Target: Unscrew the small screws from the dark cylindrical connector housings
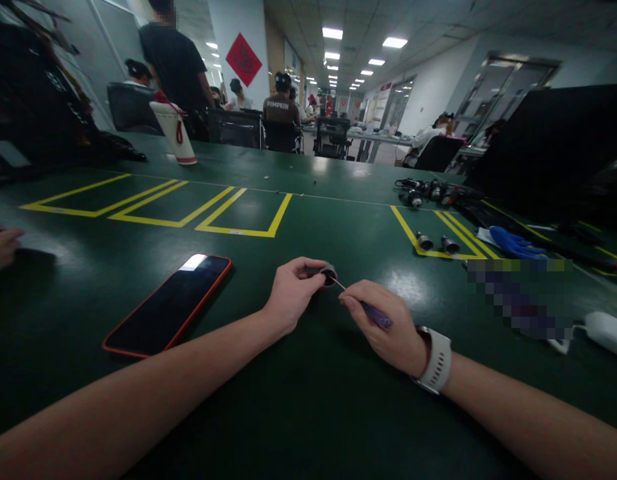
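Observation:
Over the green table, my left hand (294, 293) pinches a small round metal fitting (329, 274) with its open end facing toward the right and me. My right hand (383, 327) is closed around a screwdriver with a purple handle (375, 315). Its thin metal shaft (338, 283) points up and left, and the tip reaches the fitting's opening; the tip itself is hard to make out. A pale watch band wraps my right wrist. Two similar metal fittings (424, 241) stand on the table to the right, by the yellow tape.
A phone in an orange case (171, 307) lies left of my arm. Yellow tape outlines (238, 232) mark the green table (308, 400). Black connectors with cables (428, 191) and blue gloves (515, 241) lie at right. A white cup (175, 133) stands behind. Another person's hand (2, 247) rests far left.

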Demonstrator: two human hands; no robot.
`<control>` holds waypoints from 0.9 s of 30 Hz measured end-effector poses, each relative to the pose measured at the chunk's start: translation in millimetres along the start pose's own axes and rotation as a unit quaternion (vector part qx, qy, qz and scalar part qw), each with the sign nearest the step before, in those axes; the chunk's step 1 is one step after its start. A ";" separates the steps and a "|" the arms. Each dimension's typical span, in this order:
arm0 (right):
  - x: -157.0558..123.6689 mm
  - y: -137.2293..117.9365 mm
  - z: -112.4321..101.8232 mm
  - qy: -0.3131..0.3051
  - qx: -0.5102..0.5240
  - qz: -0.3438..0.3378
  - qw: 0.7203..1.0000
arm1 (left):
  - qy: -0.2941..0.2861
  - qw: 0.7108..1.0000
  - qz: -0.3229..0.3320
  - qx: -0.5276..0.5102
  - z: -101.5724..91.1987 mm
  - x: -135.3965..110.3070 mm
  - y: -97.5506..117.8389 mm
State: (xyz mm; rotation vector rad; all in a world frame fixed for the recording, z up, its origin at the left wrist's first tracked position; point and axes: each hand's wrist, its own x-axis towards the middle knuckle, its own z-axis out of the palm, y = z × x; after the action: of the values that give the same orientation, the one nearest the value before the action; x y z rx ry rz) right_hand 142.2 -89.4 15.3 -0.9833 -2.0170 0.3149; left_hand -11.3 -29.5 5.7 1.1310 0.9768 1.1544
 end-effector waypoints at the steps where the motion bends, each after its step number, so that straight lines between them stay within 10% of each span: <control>1: 0.1 -0.6 -0.2 -0.002 -0.002 -0.002 1.000 | 0.006 1.000 0.001 0.003 0.4 -0.4 0.3; 20: -5.6 -4.0 -5.5 0.020 -0.082 -0.127 0.988 | 0.006 1.000 0.011 0.012 1.6 -2.7 2.7; 27: 1.2 9.6 2.3 -0.040 -0.206 -0.076 0.975 | -0.065 0.998 -0.006 0.021 7.4 -17.8 2.3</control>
State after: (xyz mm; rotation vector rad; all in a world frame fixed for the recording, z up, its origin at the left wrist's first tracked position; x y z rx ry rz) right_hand 145.1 -81.8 9.5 -1.0670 -2.2682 -0.1577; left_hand -7.3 -48.1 9.4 1.2166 0.9085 1.0410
